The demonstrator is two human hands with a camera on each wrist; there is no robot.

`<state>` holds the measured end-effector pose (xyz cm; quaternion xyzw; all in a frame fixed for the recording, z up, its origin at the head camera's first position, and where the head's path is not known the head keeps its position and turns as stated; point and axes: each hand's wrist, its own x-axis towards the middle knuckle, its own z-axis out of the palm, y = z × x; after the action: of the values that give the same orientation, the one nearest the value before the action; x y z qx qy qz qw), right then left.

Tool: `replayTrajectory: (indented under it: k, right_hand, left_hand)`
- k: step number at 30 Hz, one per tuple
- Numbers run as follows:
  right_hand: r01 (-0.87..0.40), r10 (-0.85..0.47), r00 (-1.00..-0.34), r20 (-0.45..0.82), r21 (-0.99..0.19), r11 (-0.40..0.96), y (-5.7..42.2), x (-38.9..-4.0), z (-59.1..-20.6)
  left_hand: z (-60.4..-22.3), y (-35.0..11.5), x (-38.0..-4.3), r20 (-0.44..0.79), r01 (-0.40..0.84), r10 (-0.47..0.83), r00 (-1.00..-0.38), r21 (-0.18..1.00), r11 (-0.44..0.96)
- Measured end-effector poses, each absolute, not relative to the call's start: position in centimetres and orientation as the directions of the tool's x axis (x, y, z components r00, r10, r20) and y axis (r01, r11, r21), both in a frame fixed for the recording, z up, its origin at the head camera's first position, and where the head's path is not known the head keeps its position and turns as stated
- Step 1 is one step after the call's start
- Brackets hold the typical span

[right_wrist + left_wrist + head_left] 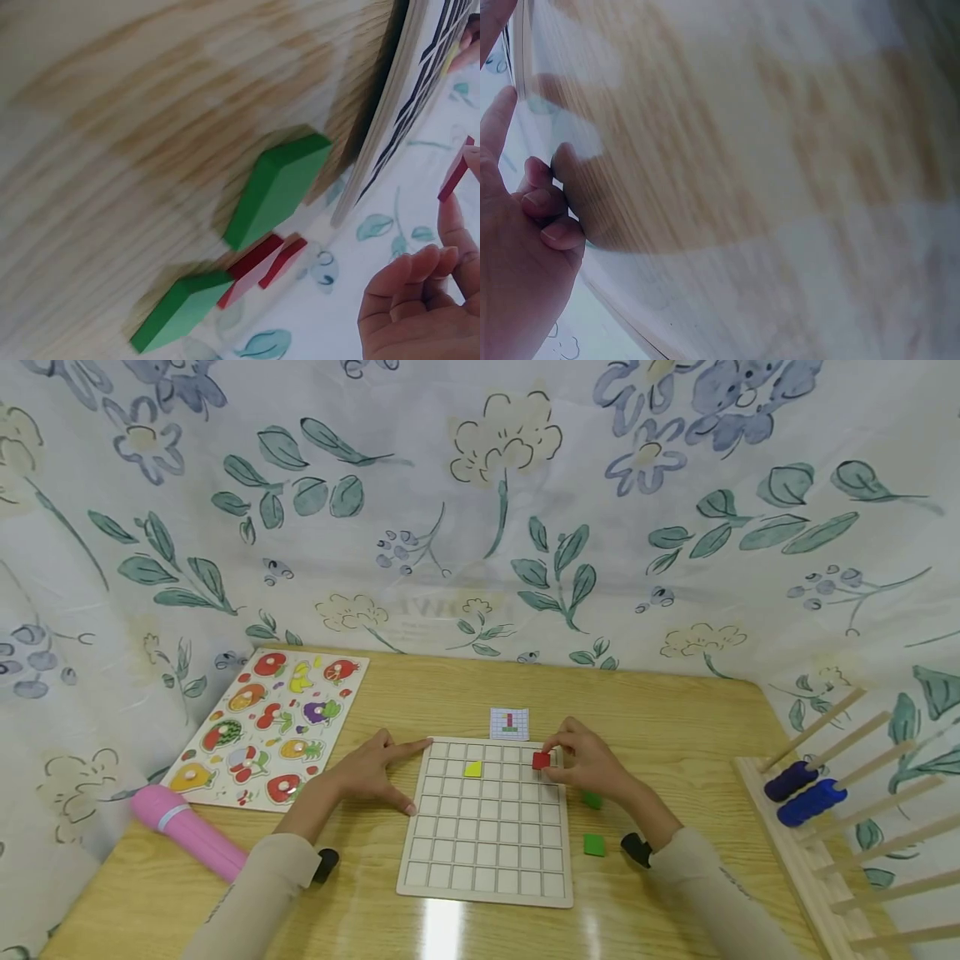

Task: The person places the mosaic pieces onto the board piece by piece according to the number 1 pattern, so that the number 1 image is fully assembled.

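Note:
My right hand [592,764] pinches a small red square tile [541,761] between thumb and fingertip above the upper right of a gridded wooden board [480,893]. In the right wrist view this red tile [454,172] is tilted, held clear of the board. My left hand [367,772] touches the board's left edge with forefinger and thumb stretched out; its other fingers curl under, as the left wrist view shows. A yellow piece with a slanted corner [473,769] lies in the upper left of the grid. A small pattern card [509,724] lies just behind the board.
Green tiles [594,844] lie right of the board; two red tiles [255,270] lie beside them in the right wrist view. A fruit puzzle board [255,752] and pink cylinder [195,835] are at left. A wooden peg rack [795,860] with blue beads stands at right.

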<state>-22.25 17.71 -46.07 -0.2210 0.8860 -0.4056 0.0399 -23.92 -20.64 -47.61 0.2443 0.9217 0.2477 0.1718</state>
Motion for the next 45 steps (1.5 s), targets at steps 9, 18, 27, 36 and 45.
replayTrajectory:
  k: [9, 18, 27, 36, 45]
  right_hand:
    - [-0.407, -0.47, -0.874, 0.123, -0.713, 0.571, 16.1, -22.6, -46.1]
    - [-0.404, -0.51, -0.857, 0.074, -0.711, 0.575, 14.5, -22.7, -46.4]
    - [-0.428, -0.542, -0.839, 0.056, -0.683, 0.591, 12.8, -22.9, -46.2]
    - [-0.476, -0.549, -0.834, 0.061, -0.583, 0.659, 11.6, -23.3, -46.9]
    - [-0.482, -0.551, -0.833, 0.047, -0.55, 0.682, 11.1, -23.5, -46.8]
  left_hand:
    - [-47.6, -20.6, -24.0, -0.198, 0.37, 0.538, -0.819, 0.536, 0.759]
    - [-47.7, -20.7, -24.0, -0.199, 0.36, 0.532, -0.823, 0.543, 0.759]
    - [-47.7, -20.8, -24.0, -0.205, 0.353, 0.527, -0.825, 0.541, 0.763]
    - [-47.7, -20.6, -24.0, -0.204, 0.349, 0.524, -0.827, 0.545, 0.763]
    - [-47.7, -20.7, -24.1, -0.203, 0.35, 0.522, -0.829, 0.539, 0.766]
